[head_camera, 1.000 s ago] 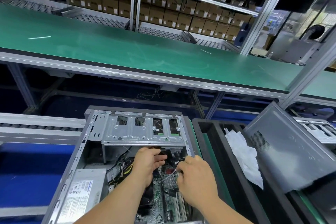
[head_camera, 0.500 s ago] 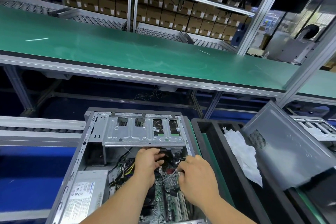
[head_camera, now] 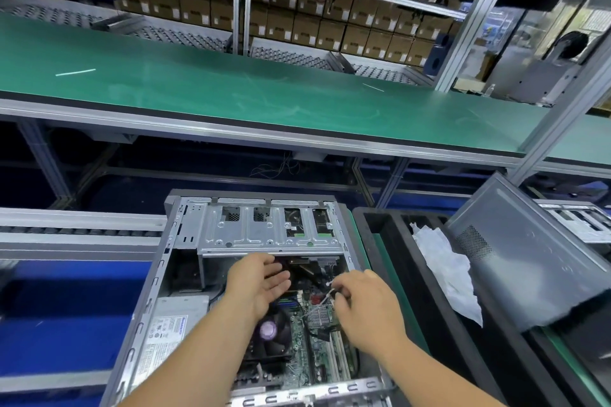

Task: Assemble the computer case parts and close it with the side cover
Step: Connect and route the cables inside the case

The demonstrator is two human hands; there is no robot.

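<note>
Computer case [head_camera: 185, 274] lies open; left hand [head_camera: 256, 284] spread wide, right hand [head_camera: 367, 304] pinching a thin cable [head_camera: 325, 297].

Only two forearms and two hands of the person show, coming in from the bottom edge. Both forearms are bare right to that edge: no sleeve, cuff or watch strap crosses them. The left hand [head_camera: 256, 281] wears no glove and no ring on the fingers I can see. The right hand [head_camera: 368, 306] is equally uncovered, with nothing at its wrist; its fingertips are partly hidden from here.
</note>
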